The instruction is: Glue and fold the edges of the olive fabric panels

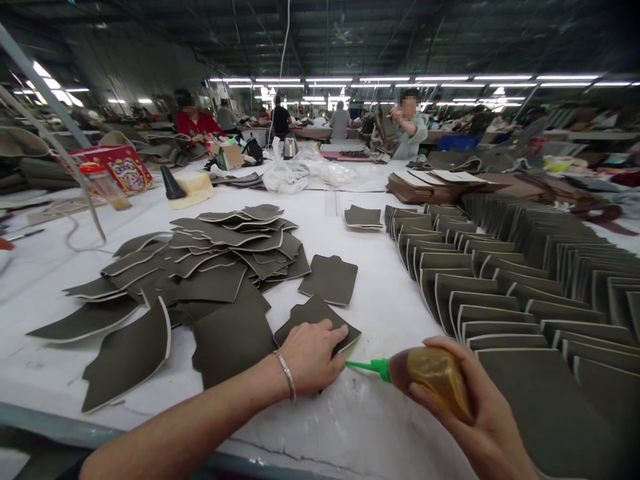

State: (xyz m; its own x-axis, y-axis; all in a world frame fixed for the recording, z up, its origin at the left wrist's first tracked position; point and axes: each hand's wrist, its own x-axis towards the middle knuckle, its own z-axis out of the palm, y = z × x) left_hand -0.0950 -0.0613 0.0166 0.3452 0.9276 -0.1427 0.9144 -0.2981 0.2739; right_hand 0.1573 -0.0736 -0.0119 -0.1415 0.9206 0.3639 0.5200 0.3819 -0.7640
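My right hand [480,407] is wrapped round a squeeze bottle [433,377] of amber liquid, held on its side. Its thin green nozzle [367,366] points left, with the tip close to the edge of a dark grey-green padded panel [315,310]. On that panel lies my left hand [310,353], fingers spread and pressing it against the table. Part of the panel is hidden under the hand. Just beyond it another panel [330,279] lies flat. To the left is a loose heap of similar panels [220,253], with a larger one [233,340] beside my left wrist.
Rows of overlapping panels [465,287] stretch along the right side of the white table [370,267]. Brown sheets [425,187], clear plastic [295,170], a jar with a red lid [105,187] and a black cone [173,183] stand further back. Several people work behind.
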